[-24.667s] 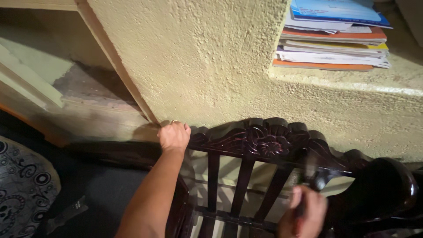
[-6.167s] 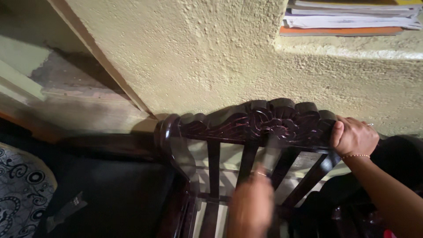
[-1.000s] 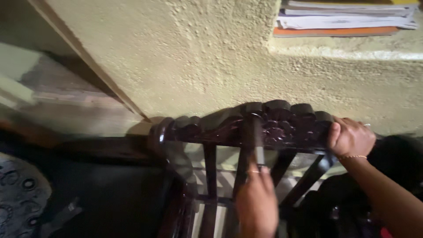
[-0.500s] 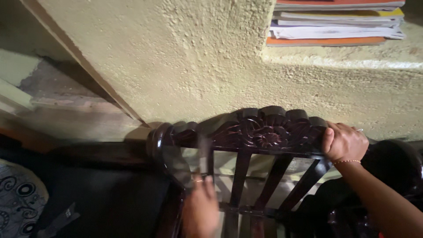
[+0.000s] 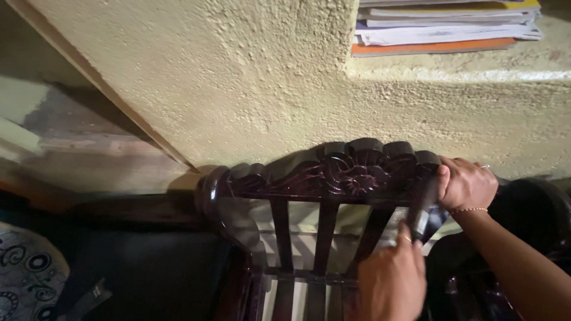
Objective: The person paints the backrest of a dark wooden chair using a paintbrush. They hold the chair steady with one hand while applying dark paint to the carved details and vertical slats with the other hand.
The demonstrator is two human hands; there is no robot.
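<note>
The person's right hand [image 5: 467, 184] is closed over the right end of the carved top rail [image 5: 345, 172] of a dark, glossy wooden chair [image 5: 321, 238], fingers wrapped over the scalloped edge and thumb on the near side; this grip looks meant to brace the chair back so that it does not shift. A thin bracelet [image 5: 470, 210] sits at that wrist. The left hand [image 5: 389, 282] comes up from the bottom edge, curled shut around the handle of a dark, slim tool [image 5: 423, 205] that is blurred; it angles up toward the rail just beside the right hand, its upper end close to the joint where the rightmost slat meets the rail, though whether it touches the wood cannot be told. What kind of tool it is cannot be made out either. The chair back stands close against a rough, yellowish plastered wall [image 5: 267, 77], its floral carving in the middle of the rail and three slats running down from it. On a ledge [image 5: 476, 71] in the wall above lies a stack of papers and folders [image 5: 443, 27], well apart from the hands. A patterned black-and-white cloth [image 5: 24, 276] shows at the lower left.
</note>
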